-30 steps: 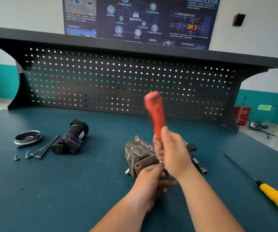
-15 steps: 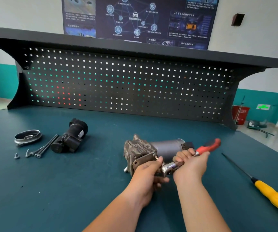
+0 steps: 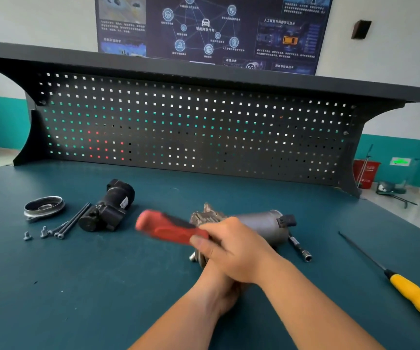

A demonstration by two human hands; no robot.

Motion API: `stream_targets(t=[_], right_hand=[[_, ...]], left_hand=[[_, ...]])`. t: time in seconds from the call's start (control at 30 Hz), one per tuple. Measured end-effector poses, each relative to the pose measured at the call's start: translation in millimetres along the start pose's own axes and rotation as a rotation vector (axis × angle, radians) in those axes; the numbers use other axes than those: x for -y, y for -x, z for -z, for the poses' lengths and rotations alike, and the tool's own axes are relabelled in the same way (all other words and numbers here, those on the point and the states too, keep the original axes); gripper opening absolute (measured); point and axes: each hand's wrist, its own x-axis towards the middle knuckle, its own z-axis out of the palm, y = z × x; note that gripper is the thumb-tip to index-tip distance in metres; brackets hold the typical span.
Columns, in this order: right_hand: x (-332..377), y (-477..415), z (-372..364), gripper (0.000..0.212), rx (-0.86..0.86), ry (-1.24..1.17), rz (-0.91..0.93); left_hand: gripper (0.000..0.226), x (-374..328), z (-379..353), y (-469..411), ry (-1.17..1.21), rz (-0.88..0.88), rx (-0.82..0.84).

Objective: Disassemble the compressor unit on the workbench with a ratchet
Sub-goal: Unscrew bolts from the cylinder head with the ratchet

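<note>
The grey compressor unit (image 3: 262, 223) lies on its side on the green workbench (image 3: 102, 286), its cast head end toward the left. My right hand (image 3: 234, 248) grips the ratchet by its red handle (image 3: 168, 227), which points left, blurred by motion. The ratchet head is hidden under that hand. My left hand (image 3: 219, 286) sits beneath my right wrist at the near end of the compressor, mostly covered; what its fingers do is hidden.
At the left lie a black removed housing (image 3: 107, 210), a metal pulley ring (image 3: 44, 207), long bolts (image 3: 73, 222) and small screws (image 3: 28, 235). A socket extension (image 3: 301, 250) rests right of the compressor. A yellow-handled screwdriver (image 3: 416, 298) lies at the right. A pegboard (image 3: 191, 127) backs the bench.
The red ratchet handle has swung from pointing right to pointing left, my right hand crossing over my left. One second ago it stood upright.
</note>
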Motion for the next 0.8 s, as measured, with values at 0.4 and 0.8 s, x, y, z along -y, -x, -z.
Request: stream_targets(t=[0.4,0.8], right_hand=[[-39,16,16,0.055,-1.213,-1.496,-0.757],[-1,-1,-2,0.046,-0.045,-0.217,-0.080]], left_hand=[[0.038,-1,1,1,-0.040,0.088,0.009],[0.012,-34,-14,14,0.255,-0.316,-0.148]])
